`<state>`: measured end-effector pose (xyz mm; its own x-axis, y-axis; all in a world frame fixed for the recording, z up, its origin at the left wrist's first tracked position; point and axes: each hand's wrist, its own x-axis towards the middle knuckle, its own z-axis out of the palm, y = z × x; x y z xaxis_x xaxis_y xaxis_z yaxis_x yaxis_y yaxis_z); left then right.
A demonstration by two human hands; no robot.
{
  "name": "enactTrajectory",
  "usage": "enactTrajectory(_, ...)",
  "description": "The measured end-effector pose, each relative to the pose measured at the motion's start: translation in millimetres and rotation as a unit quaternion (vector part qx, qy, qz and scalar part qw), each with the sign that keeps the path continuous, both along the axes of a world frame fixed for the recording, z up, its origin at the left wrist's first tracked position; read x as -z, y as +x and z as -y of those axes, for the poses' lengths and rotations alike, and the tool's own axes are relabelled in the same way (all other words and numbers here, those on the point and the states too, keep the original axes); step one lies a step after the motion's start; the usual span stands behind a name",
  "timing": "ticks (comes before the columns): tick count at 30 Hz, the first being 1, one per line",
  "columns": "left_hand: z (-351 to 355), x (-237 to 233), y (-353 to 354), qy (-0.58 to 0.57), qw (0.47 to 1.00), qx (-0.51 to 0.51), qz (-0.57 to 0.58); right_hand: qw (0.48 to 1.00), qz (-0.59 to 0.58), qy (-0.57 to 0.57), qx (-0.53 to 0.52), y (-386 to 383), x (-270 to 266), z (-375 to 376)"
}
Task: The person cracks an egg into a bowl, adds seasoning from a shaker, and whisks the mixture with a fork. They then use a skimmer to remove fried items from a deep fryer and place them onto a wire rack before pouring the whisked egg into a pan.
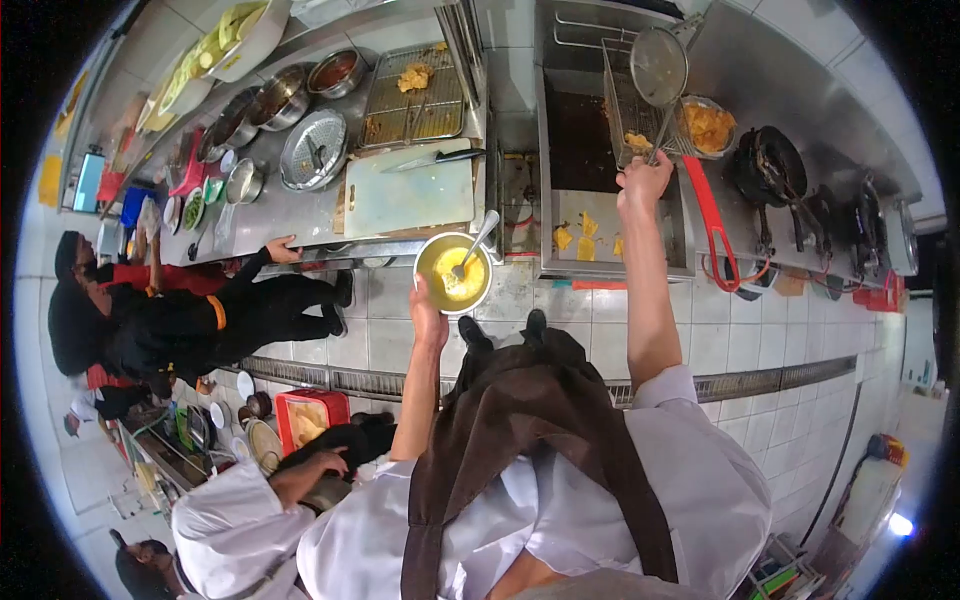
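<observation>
My left hand (430,318) grips the rim and side of a metal bowl (485,290), held over the floor in front of the counter. Inside are a yellow liquid that looks like beaten egg (463,284) and a metal utensil (484,232) leaning on the rim; its submerged end is hidden. My right hand (645,185) is closed around the handle of a round mesh skimmer (659,66), above the fryer. Next to the skimmer is a wire fry basket (625,90) with a fried piece (638,141) at its near end. Several golden pieces (588,235) lie on the fryer's front ledge.
Left of the fryer are a cutting board (410,195) with a knife (435,159), a wire rack (415,95) and metal bowls (280,97). Rightward are a container of fried pieces (708,127), a red handle (712,230) and black pans (770,165). Co-workers (180,320) stand at left.
</observation>
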<state>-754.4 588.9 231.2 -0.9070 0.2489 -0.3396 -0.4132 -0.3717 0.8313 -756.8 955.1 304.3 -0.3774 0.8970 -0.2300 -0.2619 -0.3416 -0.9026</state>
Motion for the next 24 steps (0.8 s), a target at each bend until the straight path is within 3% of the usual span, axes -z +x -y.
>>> enactTrajectory(3, 0, 0, 23, -0.012, 0.999, -0.029, 0.002, 0.999, -0.016, -0.039, -0.028, -1, 3, -15)
enactTrajectory(5, 2, 1, 41, -0.020, 0.999, -0.049, 0.006, 0.993, -0.073, -0.069, -0.068, -8, 41, -41)
enactTrajectory(6, 6, 4, 49, -0.022, 0.998, -0.053, 0.006, 0.982, -0.125, -0.096, -0.106, -8, 42, -42)
enactTrajectory(10, 11, 10, 73, -0.035, 0.996, -0.079, 0.034, 0.977, -0.148, -0.125, -0.088, -5, 27, -31)
enactTrajectory(13, 16, 2, 88, -0.027, 0.996, -0.080, 0.035, 0.981, -0.131, -0.078, -0.120, 17, 3, -4)
enactTrajectory(15, 19, 3, 96, -0.028, 0.996, -0.083, 0.024, 0.998, -0.054, -0.031, -0.014, 32, -6, 25)
enactTrajectory(16, 20, 2, 101, -0.027, 0.996, -0.085, 0.021, 0.998, -0.056, -0.029, -0.016, 41, 10, 36)
enactTrajectory(18, 22, -3, 113, -0.018, 0.996, -0.082, 0.002, 0.978, 0.001, 0.210, -0.020, 63, 58, 62)
enactTrajectory(20, 27, 5, 125, -0.022, 0.997, -0.081, -0.001, 0.949, -0.036, 0.177, -0.258, 117, 53, 107)
enactTrajectory(22, 29, 4, 142, -0.024, 0.997, -0.080, -0.002, 0.877, -0.013, 0.092, -0.472, 161, 58, 142)
enactTrajectory(24, 28, -6, 168, -0.075, 0.995, -0.065, 0.018, 0.840, -0.028, 0.031, -0.541, 194, 70, 172)
